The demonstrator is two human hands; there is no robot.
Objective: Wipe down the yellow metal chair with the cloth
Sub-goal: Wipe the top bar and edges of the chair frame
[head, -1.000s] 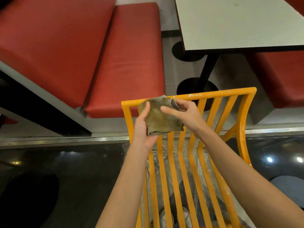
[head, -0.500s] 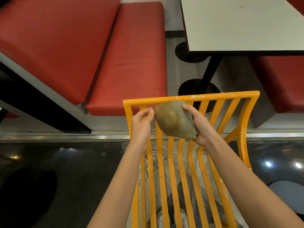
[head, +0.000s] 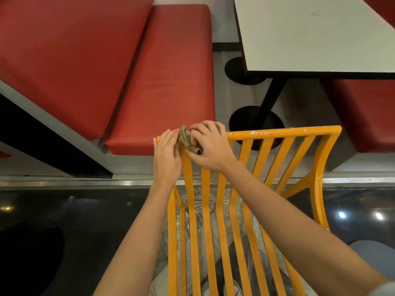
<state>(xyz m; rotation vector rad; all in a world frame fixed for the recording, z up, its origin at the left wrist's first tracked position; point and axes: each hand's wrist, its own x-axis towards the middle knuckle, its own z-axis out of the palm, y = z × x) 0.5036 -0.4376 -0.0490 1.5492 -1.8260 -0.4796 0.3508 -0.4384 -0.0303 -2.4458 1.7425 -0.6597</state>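
Observation:
The yellow metal chair (head: 284,133) stands in front of me, its slatted back running from the chipped top rail down toward the bottom edge. A bunched olive-brown cloth (head: 188,139) lies on the left end of the top rail. My right hand (head: 210,148) presses on the cloth, fingers curled over it and over the rail. My left hand (head: 167,152) rests on the chair's top left corner, fingertips touching the cloth's left edge. Most of the cloth is hidden under my right hand.
A red padded bench (head: 164,82) sits just beyond the chair on the left. A white table (head: 310,35) on a black leg (head: 269,99) stands at the upper right, with another red seat (head: 363,112) behind it. Dark glossy floor (head: 64,231) lies below.
Earlier the cloth was held open in the air between both hands. Now it is bunched up and pressed onto the left end of the top rail, both hands having moved up.

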